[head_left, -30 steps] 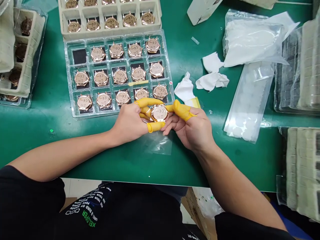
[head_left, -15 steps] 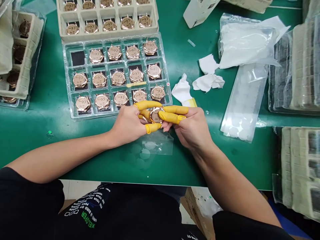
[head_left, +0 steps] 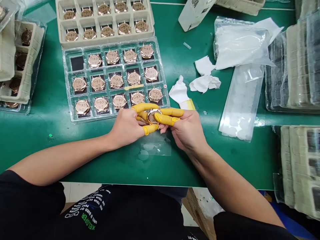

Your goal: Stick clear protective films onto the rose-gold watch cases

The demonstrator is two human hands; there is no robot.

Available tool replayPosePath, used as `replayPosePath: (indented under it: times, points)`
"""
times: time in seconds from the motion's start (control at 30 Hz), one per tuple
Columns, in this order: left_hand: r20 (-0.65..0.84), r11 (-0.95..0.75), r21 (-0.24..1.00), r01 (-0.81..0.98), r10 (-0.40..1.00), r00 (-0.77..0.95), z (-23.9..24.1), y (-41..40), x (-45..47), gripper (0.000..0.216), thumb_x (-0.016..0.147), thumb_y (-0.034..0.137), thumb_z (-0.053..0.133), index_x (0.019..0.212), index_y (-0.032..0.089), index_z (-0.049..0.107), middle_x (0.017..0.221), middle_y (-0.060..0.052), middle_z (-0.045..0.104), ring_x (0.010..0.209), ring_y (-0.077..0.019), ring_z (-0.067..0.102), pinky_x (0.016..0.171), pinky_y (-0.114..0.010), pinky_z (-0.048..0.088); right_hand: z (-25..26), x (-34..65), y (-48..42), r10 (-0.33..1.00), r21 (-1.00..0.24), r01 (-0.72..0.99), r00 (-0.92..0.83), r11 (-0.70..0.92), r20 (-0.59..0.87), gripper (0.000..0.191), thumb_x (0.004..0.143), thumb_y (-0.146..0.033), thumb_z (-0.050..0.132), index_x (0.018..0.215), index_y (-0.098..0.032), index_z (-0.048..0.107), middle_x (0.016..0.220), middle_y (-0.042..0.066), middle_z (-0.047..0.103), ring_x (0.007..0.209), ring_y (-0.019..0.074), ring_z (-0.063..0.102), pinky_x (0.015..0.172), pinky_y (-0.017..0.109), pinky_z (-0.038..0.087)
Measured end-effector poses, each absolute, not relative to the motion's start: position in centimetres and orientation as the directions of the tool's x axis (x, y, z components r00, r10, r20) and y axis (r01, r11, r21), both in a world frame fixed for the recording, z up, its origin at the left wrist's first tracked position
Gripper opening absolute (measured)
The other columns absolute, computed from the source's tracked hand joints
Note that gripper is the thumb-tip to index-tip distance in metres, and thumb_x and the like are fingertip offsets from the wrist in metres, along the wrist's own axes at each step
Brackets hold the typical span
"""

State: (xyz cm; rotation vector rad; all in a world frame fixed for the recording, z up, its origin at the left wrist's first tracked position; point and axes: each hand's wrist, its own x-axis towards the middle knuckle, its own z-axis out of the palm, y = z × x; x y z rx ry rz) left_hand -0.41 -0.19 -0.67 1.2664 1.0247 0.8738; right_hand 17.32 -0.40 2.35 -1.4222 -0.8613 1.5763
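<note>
Yellow finger cots [head_left: 150, 129] cover several fingertips of both hands, and between them sits the task's piece, a rose-gold watch case [head_left: 151, 116] with its back facing up. The left hand [head_left: 128, 125] pinches it by the rim, forefinger on the far edge and thumb on the near; that grip is narrow. The right hand [head_left: 188, 128] closes on the other side, its thumb lying over the back, so part of the back is hidden.

Slipping looks the likeliest fault: smooth rubber on polished metal gives little bite, and a hard push from the right thumb could tip the case out of the left grip. Below the grip, the clear film [head_left: 161, 148] and round discs [head_left: 143, 154] would hardly cushion a fall onto the tabletop [head_left: 100, 166].

Just beyond the grip, the clear tray [head_left: 88, 89] holds 14 more cases; a careless knuckle might jog the nearest 1. Right of the grip, a crumpled white cloth [head_left: 178, 90] could shed lint onto the metal. Bare fingers beneath the right thumb may leave smudges; whether they touch the case, I cannot tell.
</note>
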Motion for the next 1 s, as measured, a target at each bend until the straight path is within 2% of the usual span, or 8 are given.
replayPosePath:
  times: [0.17,0.27,0.5,0.6,0.7,0.8,0.9,1.0]
  points:
    - [-0.081,0.055,0.994,0.094,0.948,0.306,-0.5,-0.1,-0.5,0.056,0.071,0.026,0.089,0.124,0.017,0.076,0.096,-0.004,0.083,0.079,-0.0168,0.078,0.076,-0.027,0.068,2.6,17.7,-0.1,0.888,-0.868,-0.2,-0.018,-0.454,-0.46,0.023,0.059,-0.033,0.09,0.063,-0.016,0.076,0.055,0.004,0.067,0.047,0.0137,0.061,0.044,0.026,0.053]
    - [-0.085,0.058,0.994,0.096,0.946,0.312,-0.4,0.0,-0.5,0.057,0.071,0.027,0.088,0.125,0.016,0.076,0.094,-0.005,0.082,0.079,-0.0165,0.077,0.074,-0.026,0.067,2.7,18.3,0.1,0.887,-0.865,-0.193,-0.117,-0.462,-0.448,0.038,0.064,-0.049,0.092,0.065,-0.017,0.073,0.059,0.004,0.068,0.05,0.0138,0.063,0.046,0.027,0.056]
    - [-0.119,0.119,0.993,0.022,0.937,0.329,-0.8,-0.2,-0.1,0.056,0.072,0.026,0.086,0.126,0.017,0.074,0.095,-0.004,0.083,0.081,-0.019,0.08,0.077,-0.029,0.069,1.8,18.2,-0.1,0.919,-0.918,-0.085,-0.117,-0.388,-0.378,0.056,0.063,-0.042,0.1,0.107,-0.021,0.072,0.075,-0.005,0.07,0.044,0.0078,0.058,0.036,0.02,0.047]
    - [-0.113,0.099,0.993,0.057,0.934,0.34,-0.8,-0.3,-0.1,0.054,0.074,0.026,0.085,0.127,0.019,0.074,0.107,-0.005,0.083,0.088,-0.0193,0.08,0.086,-0.033,0.069,1.5,18.3,-0.2,0.94,-0.931,-0.132,-0.066,-0.341,-0.335,0.053,0.076,-0.055,0.089,0.112,-0.023,0.069,0.072,-0.003,0.071,0.048,0.0134,0.065,0.037,0.022,0.051]
    - [-0.144,0.121,0.989,0.086,0.924,0.355,-0.6,-0.2,-0.2,0.055,0.076,0.025,0.084,0.13,0.019,0.072,0.1,-0.003,0.083,0.086,-0.0189,0.08,0.084,-0.033,0.069,1.8,18.6,-0.4,0.948,-0.95,-0.048,-0.089,-0.31,-0.305,0.056,0.068,-0.053,0.095,0.111,-0.023,0.073,0.076,-0.002,0.072,0.05,0.0131,0.065,0.037,0.023,0.053]
    - [-0.195,0.166,0.98,0.11,0.911,0.364,-0.2,-0.1,-0.3,0.063,0.077,0.026,0.085,0.137,0.024,0.067,0.092,0.0,0.082,0.082,-0.0174,0.08,0.085,-0.033,0.068,2.8,19.0,0.2,0.977,-0.975,0.076,-0.03,-0.21,-0.213,0.043,0.059,-0.031,0.101,0.095,-0.021,0.079,0.072,-0.001,0.069,0.047,0.01,0.059,0.034,0.021,0.046]
    - [-0.234,0.192,0.971,0.142,0.889,0.393,0.2,0.1,-0.3,0.07,0.077,0.029,0.087,0.142,0.025,0.062,0.096,-0.001,0.083,0.084,-0.0178,0.08,0.087,-0.033,0.067,4.0,17.9,3.5,0.99,-0.993,0.108,0.14,-0.037,-0.022,0.02,0.07,-0.022,0.093,0.085,-0.019,0.08,0.067,0.003,0.069,0.046,0.0115,0.058,0.038,0.024,0.044]
    - [-0.23,0.164,0.97,0.18,0.86,0.455,0.2,0.2,-0.4,0.066,0.082,0.032,0.085,0.142,0.022,0.061,0.105,-0.004,0.084,0.092,-0.0189,0.081,0.093,-0.033,0.066,4.6,13.5,9.0,0.999,-0.98,0.199,0.022,-0.028,-0.024,0.004,0.082,-0.016,0.08,0.081,-0.018,0.076,0.061,0.0,0.065,0.046,0.0092,0.054,0.042,0.024,0.041]
